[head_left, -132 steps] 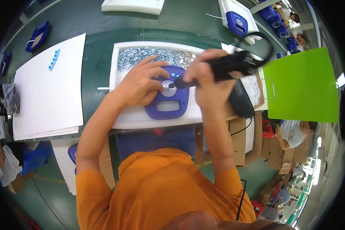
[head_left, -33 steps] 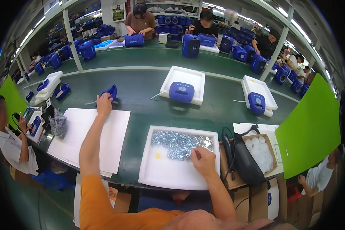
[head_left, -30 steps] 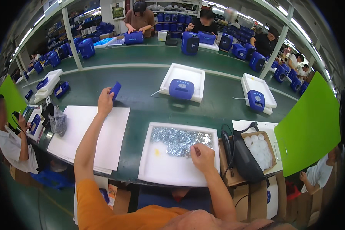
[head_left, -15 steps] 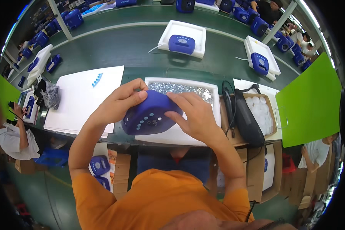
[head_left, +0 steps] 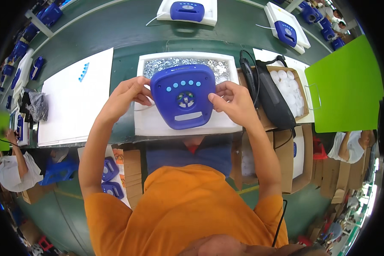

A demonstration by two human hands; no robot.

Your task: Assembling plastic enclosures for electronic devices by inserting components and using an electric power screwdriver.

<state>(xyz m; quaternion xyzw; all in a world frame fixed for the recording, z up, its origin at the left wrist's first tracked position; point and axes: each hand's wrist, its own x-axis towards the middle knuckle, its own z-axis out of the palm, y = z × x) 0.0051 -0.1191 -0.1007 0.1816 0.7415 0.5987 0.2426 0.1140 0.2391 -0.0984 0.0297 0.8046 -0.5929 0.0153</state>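
Note:
Between my two hands, above a white foam tray (head_left: 143, 128), is a blue plastic appliance housing (head_left: 163, 102). Its face is toward me, showing a curved row of small light-blue buttons, a round central opening with parts inside and a pale slot below. My left hand (head_left: 126, 94) grips its left edge with thumb and fingers. The right edge is pinched by my right hand (head_left: 237, 104). A pale cable (head_left: 144, 108) emerges beside the housing below my left hand. Behind the housing, the tray holds many small shiny metal pieces (head_left: 166, 64), partly hidden.
White sheets (head_left: 72, 111) with a light-blue button strip (head_left: 84, 72) lie left. On the right are a black pouch (head_left: 275, 98), a box of white round parts (head_left: 291, 91) and a green panel (head_left: 345, 85). Blue units (head_left: 187, 11) sit in foam trays farther back. Co-workers sit at both sides.
The housing has turned from a tilted, edge-on position so its face points toward me. My hands have moved apart to its opposite side edges. The whole view has shifted, with the bench appearing higher.

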